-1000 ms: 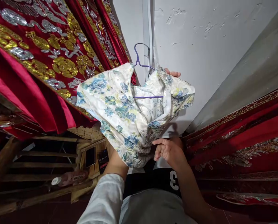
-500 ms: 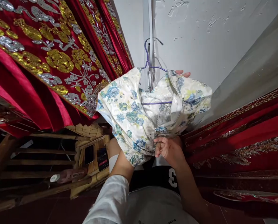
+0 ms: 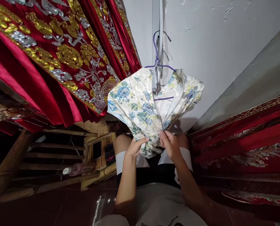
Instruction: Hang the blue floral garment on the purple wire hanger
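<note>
A white garment with blue and yellow flowers (image 3: 140, 103) hangs on a purple wire hanger (image 3: 156, 56), whose hook is over a fixture on the white wall. My left hand (image 3: 136, 146) grips the bunched lower cloth from the left. My right hand (image 3: 169, 142) pinches the same bunch from the right. Both hands meet below the hanger, in front of my chest.
Red drapes with gold and silver embroidery (image 3: 60, 56) hang at the left, and more red embroidered cloth (image 3: 243, 138) lies at the right. A bamboo shelf (image 3: 92, 157) at the lower left holds a phone (image 3: 97, 150) and a bottle (image 3: 76, 169).
My left hand has left the top of the garment and come down to the bunched hem beside my right hand. The hanger now hangs from the wall fixture.
</note>
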{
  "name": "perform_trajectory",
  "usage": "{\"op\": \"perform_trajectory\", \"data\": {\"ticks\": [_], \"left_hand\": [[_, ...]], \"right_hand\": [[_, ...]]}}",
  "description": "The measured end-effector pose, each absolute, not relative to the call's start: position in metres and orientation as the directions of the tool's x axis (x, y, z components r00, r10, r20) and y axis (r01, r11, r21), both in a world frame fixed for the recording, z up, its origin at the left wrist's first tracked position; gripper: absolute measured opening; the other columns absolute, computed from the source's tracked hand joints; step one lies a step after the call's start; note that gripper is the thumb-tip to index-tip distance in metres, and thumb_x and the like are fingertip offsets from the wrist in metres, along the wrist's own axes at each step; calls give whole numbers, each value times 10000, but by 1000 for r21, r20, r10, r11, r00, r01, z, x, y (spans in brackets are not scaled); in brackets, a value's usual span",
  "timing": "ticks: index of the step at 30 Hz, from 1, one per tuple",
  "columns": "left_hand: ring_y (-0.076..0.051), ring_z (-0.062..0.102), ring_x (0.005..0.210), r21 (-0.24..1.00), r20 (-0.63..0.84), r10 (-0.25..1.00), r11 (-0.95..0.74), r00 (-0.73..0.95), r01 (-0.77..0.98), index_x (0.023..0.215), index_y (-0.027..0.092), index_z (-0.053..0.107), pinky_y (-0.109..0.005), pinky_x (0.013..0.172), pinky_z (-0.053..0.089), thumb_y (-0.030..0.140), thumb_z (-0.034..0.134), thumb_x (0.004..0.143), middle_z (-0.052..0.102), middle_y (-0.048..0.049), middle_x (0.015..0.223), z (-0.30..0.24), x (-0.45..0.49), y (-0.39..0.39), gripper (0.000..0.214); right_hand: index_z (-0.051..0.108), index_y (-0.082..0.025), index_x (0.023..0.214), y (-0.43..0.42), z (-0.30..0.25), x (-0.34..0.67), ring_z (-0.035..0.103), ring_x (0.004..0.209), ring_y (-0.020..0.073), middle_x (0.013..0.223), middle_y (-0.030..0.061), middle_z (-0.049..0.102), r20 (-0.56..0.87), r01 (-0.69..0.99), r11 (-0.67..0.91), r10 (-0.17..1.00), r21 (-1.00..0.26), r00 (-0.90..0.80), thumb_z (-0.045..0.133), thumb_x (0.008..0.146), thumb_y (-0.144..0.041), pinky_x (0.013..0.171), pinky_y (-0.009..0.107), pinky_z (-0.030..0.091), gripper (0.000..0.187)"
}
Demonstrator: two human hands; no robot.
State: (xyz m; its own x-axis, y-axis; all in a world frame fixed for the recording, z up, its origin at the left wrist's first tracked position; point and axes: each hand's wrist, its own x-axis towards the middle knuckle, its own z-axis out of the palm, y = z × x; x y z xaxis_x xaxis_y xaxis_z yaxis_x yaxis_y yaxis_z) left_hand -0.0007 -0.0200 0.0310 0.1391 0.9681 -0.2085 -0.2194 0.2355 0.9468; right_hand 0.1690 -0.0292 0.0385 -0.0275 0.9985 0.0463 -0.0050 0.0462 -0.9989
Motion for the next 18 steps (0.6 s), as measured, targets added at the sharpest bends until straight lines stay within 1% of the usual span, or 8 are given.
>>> {"op": "perform_trajectory", "data": {"ticks": [2, 5, 8, 10, 12, 16, 18], "left_hand": [[-355, 687, 1175, 917, -204, 975, 222, 90, -332, 1249, 260, 713, -489, 1069, 523, 385, 904, 553, 783, -74, 1109, 35, -3, -21, 733], [-321, 698, 1159, 910, -201, 977, 211, 66, -356, 1191, 265, 736, -452, 1097, 501, 329, 895, 555, 787, -51, 1091, 36, -3, -22, 659], [-323, 705, 1141, 911, -211, 974, 227, 86, -345, 1097, 258, 767, -447, 1085, 502, 323, 889, 570, 792, -48, 1067, 33, 1, -22, 545], [-327, 712, 1119, 910, -201, 972, 231, 122, -345, 1078, 247, 773, -446, 1068, 510, 316, 890, 574, 794, -53, 1060, 31, 4, -21, 521], [-327, 716, 1106, 902, -190, 969, 236, 159, -360, 1100, 238, 769, -446, 1062, 512, 308, 891, 578, 792, -59, 1071, 30, 6, -21, 541], [-323, 706, 1138, 885, -194, 961, 258, 195, -387, 1183, 237, 742, -454, 1091, 495, 302, 896, 589, 786, -66, 1110, 29, 7, -20, 617], [-331, 701, 1143, 879, -203, 959, 267, 197, -395, 1219, 221, 726, -469, 1093, 491, 303, 910, 573, 783, -82, 1121, 28, 6, -20, 677]], "right_hand": [[483, -232, 620, -24, 48, 169, 433, 553, 144, 554, -10, 475, 67, 33, 68, 997, -997, -33, 554, 947, -622, 551, 296, 348, 514], [493, -236, 585, -16, 57, 169, 417, 524, 143, 515, -17, 456, 84, 45, 85, 996, -995, -24, 578, 938, -575, 537, 298, 336, 496], [529, -251, 659, -13, 56, 170, 413, 491, 146, 515, -32, 467, 39, 0, 39, 999, -999, -1, 626, 905, -556, 508, 302, 322, 404], [542, -262, 746, -13, 51, 172, 420, 477, 151, 529, -47, 466, -1, -32, -1, 1000, -999, 6, 647, 890, -565, 496, 304, 321, 352], [537, -266, 790, -14, 47, 175, 429, 479, 153, 542, -55, 455, -8, -40, -7, 1000, -999, 16, 632, 903, -573, 504, 305, 336, 340], [508, -248, 713, -14, 46, 180, 418, 513, 134, 552, -49, 439, 52, -41, 51, 999, -998, -4, 592, 933, -575, 540, 293, 354, 403], [500, -243, 709, -14, 48, 181, 421, 516, 127, 554, -53, 437, 53, -61, 52, 998, -997, -23, 599, 928, -577, 543, 284, 359, 411]]}}
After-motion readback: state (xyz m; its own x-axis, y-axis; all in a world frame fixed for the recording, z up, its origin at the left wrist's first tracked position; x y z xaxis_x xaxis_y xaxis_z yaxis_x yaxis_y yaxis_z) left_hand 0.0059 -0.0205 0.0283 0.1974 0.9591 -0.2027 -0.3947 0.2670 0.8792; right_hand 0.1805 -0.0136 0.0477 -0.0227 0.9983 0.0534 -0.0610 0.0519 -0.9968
